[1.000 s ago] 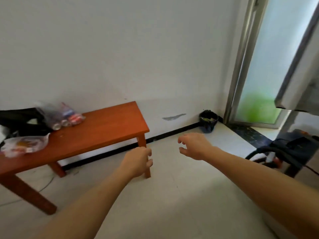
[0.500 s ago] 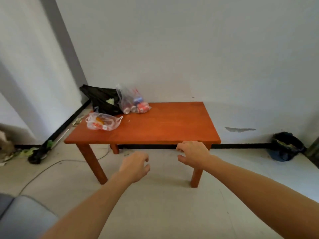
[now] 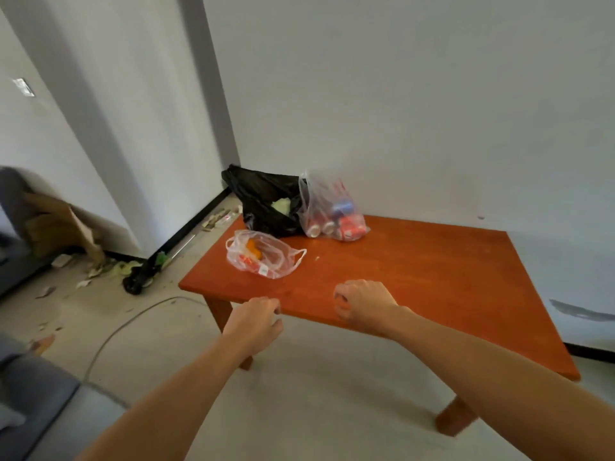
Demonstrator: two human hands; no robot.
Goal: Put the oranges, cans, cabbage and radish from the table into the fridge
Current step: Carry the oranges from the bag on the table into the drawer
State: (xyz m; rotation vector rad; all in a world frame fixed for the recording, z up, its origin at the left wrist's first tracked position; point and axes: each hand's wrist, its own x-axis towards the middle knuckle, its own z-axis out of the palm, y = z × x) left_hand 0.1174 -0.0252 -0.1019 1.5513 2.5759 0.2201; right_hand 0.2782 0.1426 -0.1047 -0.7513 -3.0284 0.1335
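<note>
A red-brown wooden table (image 3: 416, 277) stands against the white wall. At its far left corner sits a black plastic bag (image 3: 263, 201) with pale green cabbage showing at its mouth. Beside it to the right is a clear bag of red and blue cans (image 3: 332, 214). Nearer the front left lies a clear bag with oranges (image 3: 259, 254). My left hand (image 3: 256, 322) hovers at the table's front edge, fingers loosely curled, holding nothing. My right hand (image 3: 362, 306) hovers over the tabletop, also loosely curled and empty. The radish and the fridge are out of sight.
Litter, a cable and a dark object (image 3: 139, 281) lie on the floor to the left of the table. Cardboard (image 3: 63, 227) leans by a grey sofa (image 3: 30, 394) at the left edge. A white pillar rises behind the table's left corner.
The view has swung left and come closer to the table. The bags are now larger and nearer, and both hands have reached the table's front edge.
</note>
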